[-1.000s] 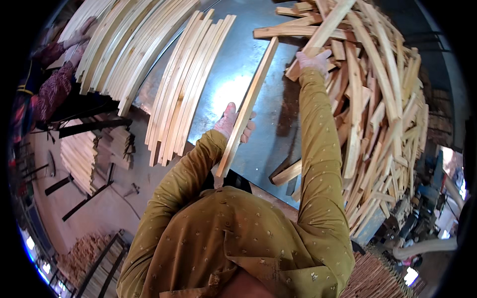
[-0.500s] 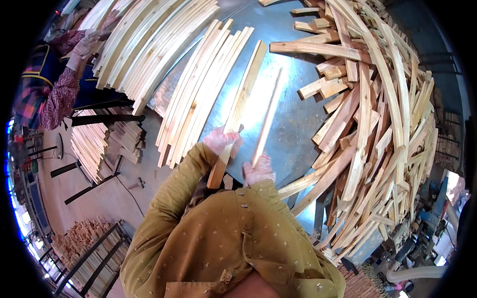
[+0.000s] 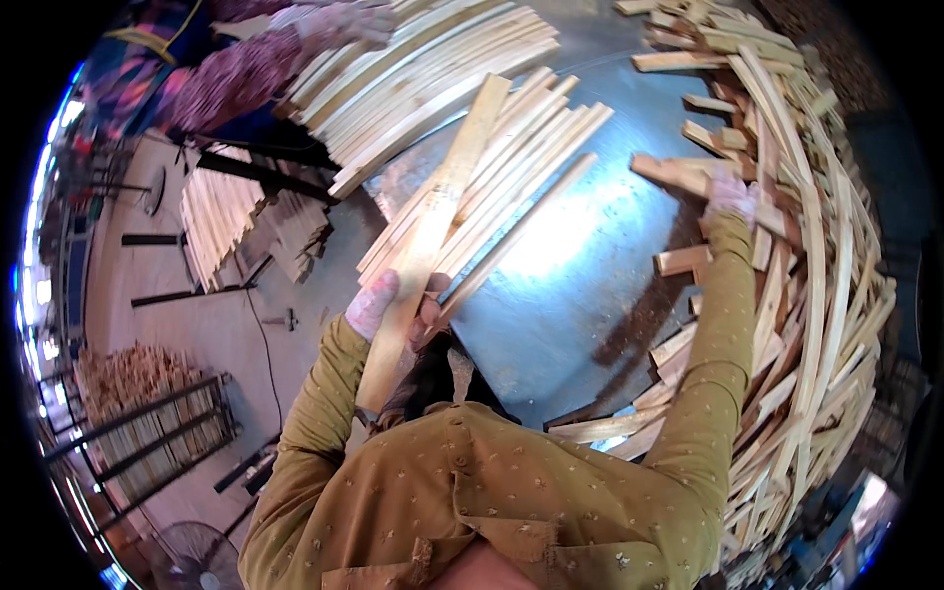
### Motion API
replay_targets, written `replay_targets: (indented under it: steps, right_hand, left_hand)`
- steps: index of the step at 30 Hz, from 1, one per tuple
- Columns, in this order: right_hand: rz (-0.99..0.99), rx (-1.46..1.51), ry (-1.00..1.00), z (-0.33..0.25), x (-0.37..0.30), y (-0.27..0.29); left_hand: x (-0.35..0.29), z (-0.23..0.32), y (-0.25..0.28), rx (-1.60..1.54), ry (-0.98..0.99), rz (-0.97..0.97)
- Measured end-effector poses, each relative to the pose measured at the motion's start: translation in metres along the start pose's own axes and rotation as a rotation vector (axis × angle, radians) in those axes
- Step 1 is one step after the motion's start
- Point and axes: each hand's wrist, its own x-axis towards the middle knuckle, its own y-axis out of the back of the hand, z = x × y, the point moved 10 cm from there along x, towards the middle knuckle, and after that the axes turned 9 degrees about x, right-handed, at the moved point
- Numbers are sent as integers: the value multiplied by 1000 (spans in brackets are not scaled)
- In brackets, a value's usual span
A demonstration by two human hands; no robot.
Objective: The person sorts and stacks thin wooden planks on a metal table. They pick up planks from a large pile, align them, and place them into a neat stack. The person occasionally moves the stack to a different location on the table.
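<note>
My left hand is closed around the lower part of a long flat wooden slat, thumb on top and fingertips at the other edge. The slat slants up and away over a row of narrow slats on the metal tabletop. A thin slat lies along the right side of that row. Stretched out to the right, my right hand grips a short-looking wooden slat at the near side of a heaped pile. Its fingertips are partly hidden.
A co-worker's gloved hand rests over another row of slats at the far left. Below stand a stack of slats on a black frame, a rack of wood pieces and a fan.
My right hand has let go of the thin slat, now beside the row, and reached right to the pile. My left hand has moved left, its slat now crossing the row.
</note>
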Motion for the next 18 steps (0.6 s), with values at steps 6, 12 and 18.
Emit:
replay_targets:
  steps: [6,12,18]
  right_hand:
    - [295,198,-48,11,-12,120]
    - [190,812,-432,34,-90,158]
    - [-342,1486,-814,-203,-189,20]
  left_hand:
    - [-2,15,14,47,-74,102]
    - [24,27,21,78,-79,-35]
    - [35,101,109,1456,-91,445]
